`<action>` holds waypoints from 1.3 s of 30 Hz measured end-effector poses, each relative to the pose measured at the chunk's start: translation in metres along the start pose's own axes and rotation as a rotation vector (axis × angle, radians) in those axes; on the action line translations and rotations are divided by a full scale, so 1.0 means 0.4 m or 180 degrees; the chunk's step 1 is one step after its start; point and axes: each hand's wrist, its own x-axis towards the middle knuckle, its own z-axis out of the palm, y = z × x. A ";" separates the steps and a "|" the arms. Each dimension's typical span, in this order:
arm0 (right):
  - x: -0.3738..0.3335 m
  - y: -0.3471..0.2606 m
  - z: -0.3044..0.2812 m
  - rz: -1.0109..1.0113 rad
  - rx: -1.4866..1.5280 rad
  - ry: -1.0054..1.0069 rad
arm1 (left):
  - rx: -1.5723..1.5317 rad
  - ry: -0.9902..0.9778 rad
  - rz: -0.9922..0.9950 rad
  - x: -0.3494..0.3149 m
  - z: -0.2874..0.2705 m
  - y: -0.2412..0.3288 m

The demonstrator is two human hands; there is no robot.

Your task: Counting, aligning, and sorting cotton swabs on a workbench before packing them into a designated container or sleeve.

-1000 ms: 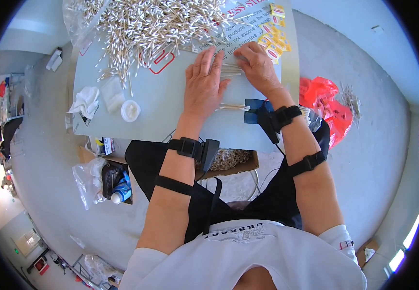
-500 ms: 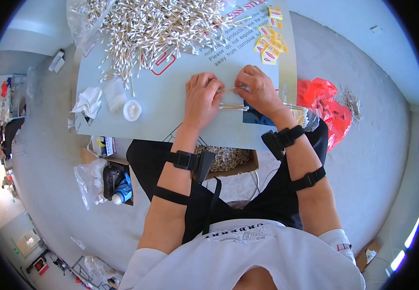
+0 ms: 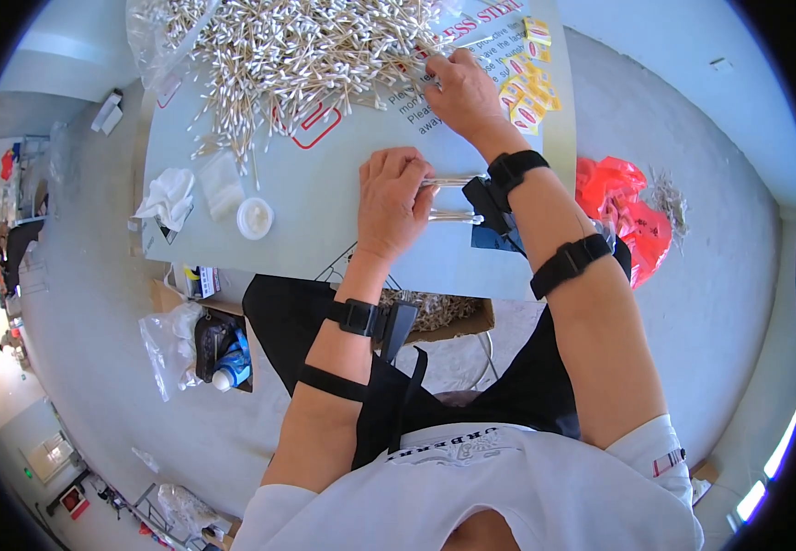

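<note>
My left hand [image 3: 392,204] rests on the table with its fingers closed on a small row of cotton swabs [image 3: 456,181], whose tips point right. Just below that row lies a second bunch of cotton swabs [image 3: 455,218], apart from the first. At the right edge of the large swab pile [image 3: 306,55] is my right hand [image 3: 468,94]. Its fingers are bent, with the thumb apart from the forefinger, and I make out nothing between them. Beneath my right wrist a dark blue flat piece [image 3: 494,235] shows in part.
Small yellow packets [image 3: 528,87] lie right of my right hand. A round white tub [image 3: 254,219], a clear plastic bag [image 3: 222,186] and crumpled tissue [image 3: 168,197] sit at the left. Below the table stands a box of swabs [image 3: 439,312]; a red bag [image 3: 632,211] is on the floor.
My right hand has left the swabs beside my left hand and moved up to the pile's edge. My left hand keeps its hold and stays nearly in place.
</note>
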 end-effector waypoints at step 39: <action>-0.295 -0.022 -0.167 0.1290 0.2989 0.0225 | 0.0970 -0.0950 0.0130 -0.026 0.007 0.056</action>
